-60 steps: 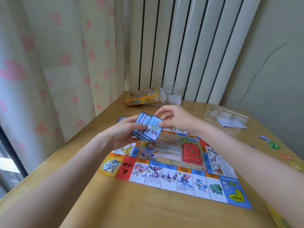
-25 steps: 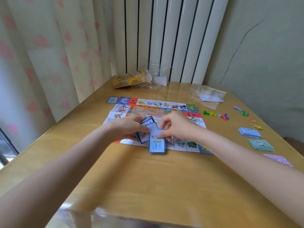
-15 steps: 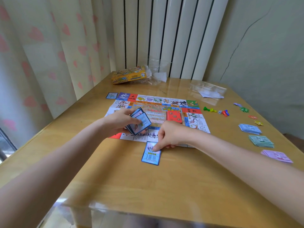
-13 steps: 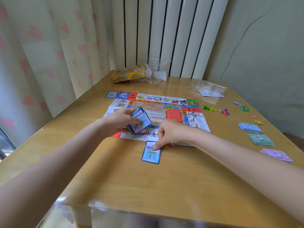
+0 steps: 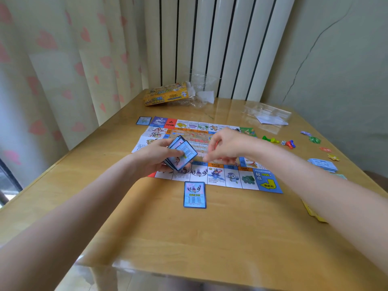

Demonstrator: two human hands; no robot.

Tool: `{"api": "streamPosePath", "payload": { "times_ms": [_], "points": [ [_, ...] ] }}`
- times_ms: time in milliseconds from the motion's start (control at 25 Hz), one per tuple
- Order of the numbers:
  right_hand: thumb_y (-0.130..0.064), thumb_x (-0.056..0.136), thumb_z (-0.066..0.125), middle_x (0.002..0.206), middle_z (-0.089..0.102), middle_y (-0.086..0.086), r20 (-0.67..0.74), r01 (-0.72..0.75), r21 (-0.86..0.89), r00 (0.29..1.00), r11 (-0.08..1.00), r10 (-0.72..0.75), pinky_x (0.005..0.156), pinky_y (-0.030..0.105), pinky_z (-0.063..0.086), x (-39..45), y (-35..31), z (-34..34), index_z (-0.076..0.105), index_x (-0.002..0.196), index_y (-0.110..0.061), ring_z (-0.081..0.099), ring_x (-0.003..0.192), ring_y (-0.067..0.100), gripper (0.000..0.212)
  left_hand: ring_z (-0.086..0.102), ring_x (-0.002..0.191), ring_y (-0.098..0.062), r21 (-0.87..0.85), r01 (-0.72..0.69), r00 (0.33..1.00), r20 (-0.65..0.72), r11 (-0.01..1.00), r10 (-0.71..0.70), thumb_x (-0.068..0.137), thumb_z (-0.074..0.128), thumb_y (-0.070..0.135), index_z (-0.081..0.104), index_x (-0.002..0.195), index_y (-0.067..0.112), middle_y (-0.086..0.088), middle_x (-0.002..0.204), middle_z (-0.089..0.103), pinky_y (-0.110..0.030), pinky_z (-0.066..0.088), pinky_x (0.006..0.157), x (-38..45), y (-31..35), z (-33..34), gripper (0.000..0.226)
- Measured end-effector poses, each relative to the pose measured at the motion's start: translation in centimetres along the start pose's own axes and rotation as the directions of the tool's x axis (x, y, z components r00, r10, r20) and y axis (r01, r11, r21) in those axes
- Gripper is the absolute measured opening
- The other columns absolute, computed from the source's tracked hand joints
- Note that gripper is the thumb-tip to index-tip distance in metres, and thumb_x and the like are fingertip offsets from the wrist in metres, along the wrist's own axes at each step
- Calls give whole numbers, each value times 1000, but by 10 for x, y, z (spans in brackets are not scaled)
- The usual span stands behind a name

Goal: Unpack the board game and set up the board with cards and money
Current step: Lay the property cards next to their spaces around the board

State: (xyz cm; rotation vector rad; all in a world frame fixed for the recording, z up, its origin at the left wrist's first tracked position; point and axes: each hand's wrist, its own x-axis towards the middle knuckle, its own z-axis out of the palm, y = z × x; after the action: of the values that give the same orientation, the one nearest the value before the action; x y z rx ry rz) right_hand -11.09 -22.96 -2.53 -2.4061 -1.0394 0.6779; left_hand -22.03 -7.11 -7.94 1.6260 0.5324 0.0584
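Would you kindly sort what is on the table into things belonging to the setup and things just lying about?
Setup: game board; card stack gripped by left hand; right hand; laid card; corner card; pawns; die; money stack.
Lying about: yellow box; clear bags.

The light-brown wooden table (image 5: 189,238) has a smooth, glossy finish that mirrors the window light. At its centre, the colourful printed paper game board (image 5: 231,179) looks thin and matt. Just nearer than the board, the blue-bordered paper card (image 5: 194,195) shows a slight sheen. Beyond the board, the crumpled clear plastic bag (image 5: 202,85) glistens beside the yellow cardboard box (image 5: 165,95).
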Motion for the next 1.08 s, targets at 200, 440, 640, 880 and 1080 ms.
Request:
{"api": "streamPosePath", "payload": {
  "times_ms": [200, 440, 640, 880, 1080],
  "points": [
    [-14, 82, 70, 71, 63, 2, 53, 120, 72, 991, 990, -124, 46, 19, 45, 4, 2, 2, 65, 83, -10, 52, 43, 2, 7, 67, 78, -18, -59, 6, 1000, 16, 998, -5, 89, 58, 8, 64, 102, 21, -6, 89, 70, -25, 52, 65, 0, 6, 9, 20],
    [-20, 74, 77, 82, 60, -5, 279, 348, -155, 913, 925, -297, 60, 19, 43, 2, 11, 38, 65, 91, -18, 50, 57, -6, 21, 61, 72, -17, -133, 30, 991, -123, 991, -47, 88, 57, 6, 61, 97, 19, -6, 89, 64, -25, 51, 62, 5, 3, 8, 16],
    [-18, 75, 76, 73, 58, -8, 309, 328, -127, 910, 936, -277, 63, 26, 43, -4, 15, 42, 60, 90, -18, 50, 56, -2, 23, 69, 60, -14, -138, 32, 995, -85, 990, -44, 90, 54, 5, 59, 98, 19, -3, 77, 71, -25, 54, 66, 3, 0, 9, 17],
    [-18, 74, 77, 73, 56, -7, 293, 316, -76, 914, 946, -282, 66, 32, 43, -7, 18, 44, 60, 91, -18, 51, 66, 9, 24, 69, 57, -12, -143, 17, 997, -77, 990, -28, 91, 54, 5, 59, 105, 18, -1, 73, 72, -25, 55, 68, 1, 1, 11, 19],
    [-18, 82, 71, 70, 59, -6, 128, 269, 129, 950, 955, -285, 58, 24, 44, -7, 12, 19, 61, 84, -17, 51, 63, 9, 10, 68, 60, -11, -90, 12, 996, -85, 996, -20, 90, 55, 8, 59, 109, 18, -5, 87, 68, -25, 48, 63, -2, 4, 9, 22]
  ]
}}
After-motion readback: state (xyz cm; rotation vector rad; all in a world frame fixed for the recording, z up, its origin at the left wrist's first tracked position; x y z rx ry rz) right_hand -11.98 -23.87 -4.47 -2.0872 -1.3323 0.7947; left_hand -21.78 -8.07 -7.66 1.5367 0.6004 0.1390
